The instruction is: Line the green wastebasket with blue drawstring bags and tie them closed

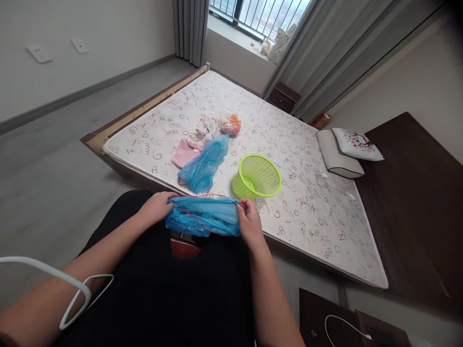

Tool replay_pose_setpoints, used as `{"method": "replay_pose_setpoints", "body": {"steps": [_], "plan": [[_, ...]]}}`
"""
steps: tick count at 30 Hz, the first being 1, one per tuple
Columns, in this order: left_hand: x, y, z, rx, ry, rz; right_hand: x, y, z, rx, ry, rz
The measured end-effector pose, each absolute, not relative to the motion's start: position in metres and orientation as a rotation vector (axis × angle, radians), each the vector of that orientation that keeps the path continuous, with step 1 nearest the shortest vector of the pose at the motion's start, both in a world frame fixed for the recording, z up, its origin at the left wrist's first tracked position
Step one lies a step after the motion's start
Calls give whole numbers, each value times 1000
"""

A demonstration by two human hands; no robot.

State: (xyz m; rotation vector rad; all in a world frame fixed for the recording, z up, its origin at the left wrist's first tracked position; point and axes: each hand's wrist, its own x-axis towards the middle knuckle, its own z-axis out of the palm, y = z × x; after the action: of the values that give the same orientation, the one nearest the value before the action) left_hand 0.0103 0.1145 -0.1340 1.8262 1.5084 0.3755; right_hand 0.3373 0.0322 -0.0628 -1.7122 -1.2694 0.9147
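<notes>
A translucent blue plastic bag (202, 217) with a thin red drawstring is stretched sideways over my lap. My left hand (158, 208) pinches its left upper corner, and my right hand (249, 219) grips the right one. Just beyond, a second crumpled blue bag (206, 166) lies on the mattress, partly over a pink cloth (186, 153). To its right stands a lime-green mesh basket (237, 185), upright with its open top tilted toward me and nothing seen inside.
White crumpled plastic (207, 129) and a white-and-orange bag (230, 124) lie farther back on the letter-printed mattress (307, 202). Pillows (340, 154) rest by the dark headboard (405, 183). A white cable (47, 271) crosses my left forearm. A dark nightstand (325, 318) stands at lower right.
</notes>
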Motion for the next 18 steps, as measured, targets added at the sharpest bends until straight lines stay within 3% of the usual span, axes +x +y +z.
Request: {"method": "replay_pose_setpoints", "body": {"steps": [5,10,15,18], "plan": [[10,115,-142,1326,1546,625,336,27,-62,-1768,-1479,951],[11,107,-130,687,1298,505,341,23,-77,-1839,-1646,1008],[12,99,-130,715,1130,400,351,28,-105,-2171,-1518,734],[20,97,-143,945,1090,242,352,31,-120,-2127,-1328,690]]}}
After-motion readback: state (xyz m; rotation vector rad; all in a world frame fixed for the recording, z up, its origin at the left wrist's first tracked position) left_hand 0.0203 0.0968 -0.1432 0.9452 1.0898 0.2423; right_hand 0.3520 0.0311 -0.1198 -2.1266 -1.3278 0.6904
